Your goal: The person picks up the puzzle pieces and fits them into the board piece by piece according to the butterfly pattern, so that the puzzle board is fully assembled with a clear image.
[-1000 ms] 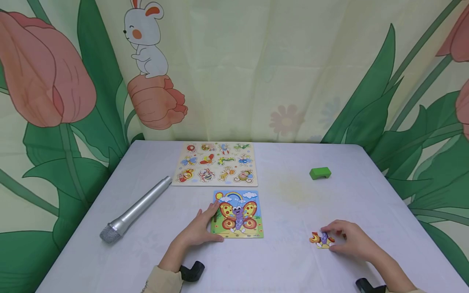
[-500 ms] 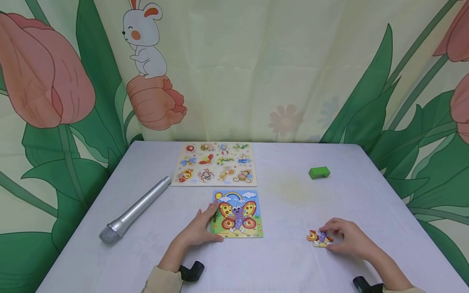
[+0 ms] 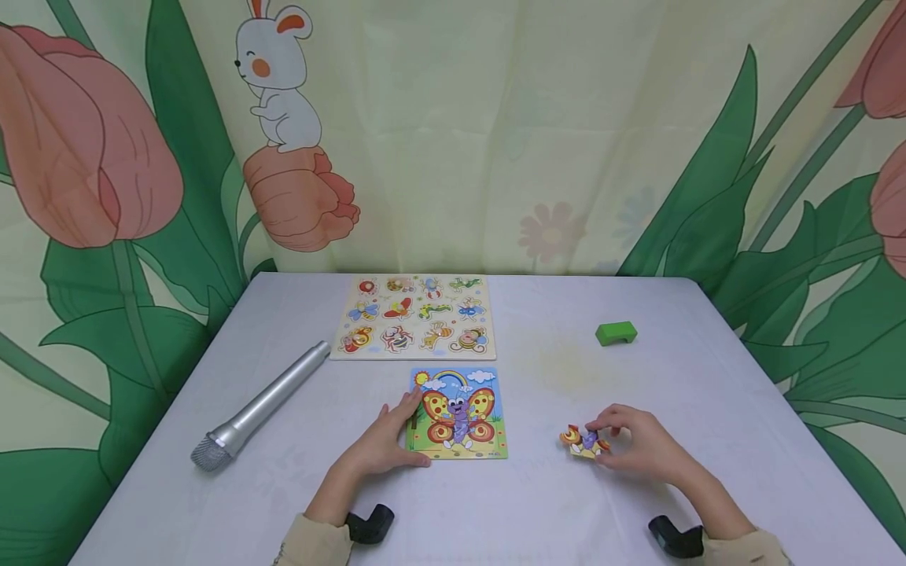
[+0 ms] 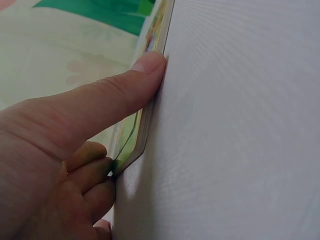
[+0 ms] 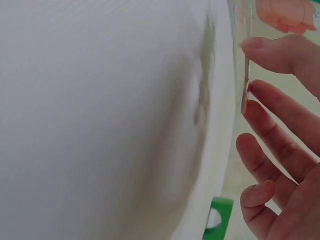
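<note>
A square butterfly jigsaw puzzle [image 3: 460,417] lies flat near the middle of the white table. At its lower left corner rests my left hand [image 3: 385,440], the straight thumb along the front edge and the index finger at the left edge. The left wrist view shows that thumb [image 4: 110,100] against the puzzle's side [image 4: 142,130]. My right hand [image 3: 640,444] pinches a small jigsaw piece [image 3: 584,442] with part of a butterfly printed on it, to the right of the puzzle. Seen edge-on in the right wrist view, the piece [image 5: 246,95] is thin and above the cloth.
Behind the puzzle lies a wooden peg board [image 3: 418,318] with insect pictures. A silver microphone [image 3: 262,409] lies at the left. Toward the back right stands a green arched block [image 3: 616,333]. A printed curtain [image 3: 453,157] hangs behind the table.
My right hand has moved left and slightly away from me with the jigsaw piece, and the piece has been lifted off the table. My left hand and the puzzle stay in place.
</note>
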Demonstrator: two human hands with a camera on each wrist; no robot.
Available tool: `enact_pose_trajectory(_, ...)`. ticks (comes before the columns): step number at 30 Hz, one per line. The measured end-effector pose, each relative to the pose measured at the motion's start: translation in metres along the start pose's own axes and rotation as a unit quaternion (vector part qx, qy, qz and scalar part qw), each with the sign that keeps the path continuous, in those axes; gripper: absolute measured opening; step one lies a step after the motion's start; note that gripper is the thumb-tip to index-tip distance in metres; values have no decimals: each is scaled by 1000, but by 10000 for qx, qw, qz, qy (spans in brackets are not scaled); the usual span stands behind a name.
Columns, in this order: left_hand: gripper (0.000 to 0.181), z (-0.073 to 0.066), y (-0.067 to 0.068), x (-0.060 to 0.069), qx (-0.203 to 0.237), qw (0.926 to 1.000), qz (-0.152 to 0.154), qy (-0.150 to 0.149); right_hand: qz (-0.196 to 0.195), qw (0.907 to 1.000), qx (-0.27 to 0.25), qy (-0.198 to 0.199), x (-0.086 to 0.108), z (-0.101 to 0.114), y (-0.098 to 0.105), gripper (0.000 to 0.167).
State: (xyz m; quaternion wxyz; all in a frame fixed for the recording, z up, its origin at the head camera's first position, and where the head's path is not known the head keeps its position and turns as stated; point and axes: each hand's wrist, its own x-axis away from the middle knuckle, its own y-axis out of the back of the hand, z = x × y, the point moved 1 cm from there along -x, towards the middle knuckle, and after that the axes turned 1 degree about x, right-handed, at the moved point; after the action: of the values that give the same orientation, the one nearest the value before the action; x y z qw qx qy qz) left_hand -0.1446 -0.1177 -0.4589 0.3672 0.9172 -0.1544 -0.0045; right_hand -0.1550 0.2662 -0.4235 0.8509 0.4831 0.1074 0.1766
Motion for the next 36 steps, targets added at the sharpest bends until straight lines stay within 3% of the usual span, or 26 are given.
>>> enact_pose_trajectory(6, 102, 1, 0, -1, 12, 10000, -1, -19, -15, 9977, -290, 611, -15, 14, -8, 34)
enact_pose_trajectory(17, 103, 1, -1, -1, -6, 10000, 23, -3, 285, 9962, -439, 694, -42, 48, -26, 31)
enact_pose_trajectory(30, 103, 2, -1, -1, 31, 10000, 53, -30, 708, 9868, -688, 1283, -67, 82, -50, 29)
enact_pose_trajectory(36, 102, 3, 0, -1, 17, 10000, 58, -58, 713, 9827, -350, 1674, -78, 97, -63, 29)
